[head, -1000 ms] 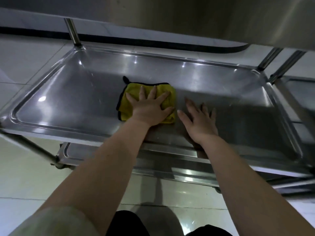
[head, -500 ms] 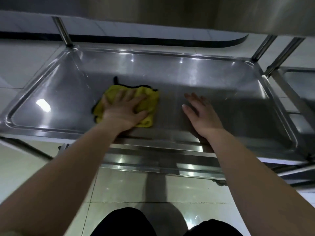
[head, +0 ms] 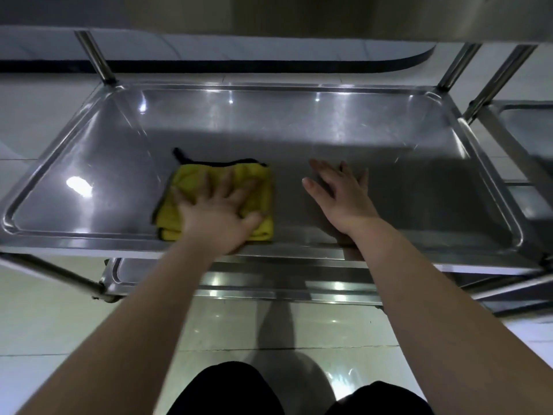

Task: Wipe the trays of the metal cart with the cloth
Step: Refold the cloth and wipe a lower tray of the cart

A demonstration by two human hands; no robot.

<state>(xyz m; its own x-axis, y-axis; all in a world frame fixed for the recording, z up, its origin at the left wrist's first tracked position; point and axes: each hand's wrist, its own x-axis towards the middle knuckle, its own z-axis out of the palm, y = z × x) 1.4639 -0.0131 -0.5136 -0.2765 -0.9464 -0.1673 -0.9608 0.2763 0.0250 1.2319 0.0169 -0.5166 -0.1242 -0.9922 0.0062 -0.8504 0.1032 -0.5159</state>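
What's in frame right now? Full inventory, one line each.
Folded yellow microfibre cloth with black trim: 1, yellow, near-left part of the middle tray, under the left hand.
Shiny steel cart tray: 1, silver, centre.
Lower steel tray: 1, silver, partly seen below the near rim.
Second steel cart: 1, silver, right edge.
Glossy tiled floor: pale, around the cart.
Left hand: 1, flat on the cloth, blurred.
Right hand: 1, flat on bare tray, right of the cloth.

the steel tray (head: 374, 139) carries a folded yellow cloth (head: 191, 187) near its front rim — left hand (head: 218, 214) flat on the cloth, right hand (head: 344, 196) flat on bare metal beside it.
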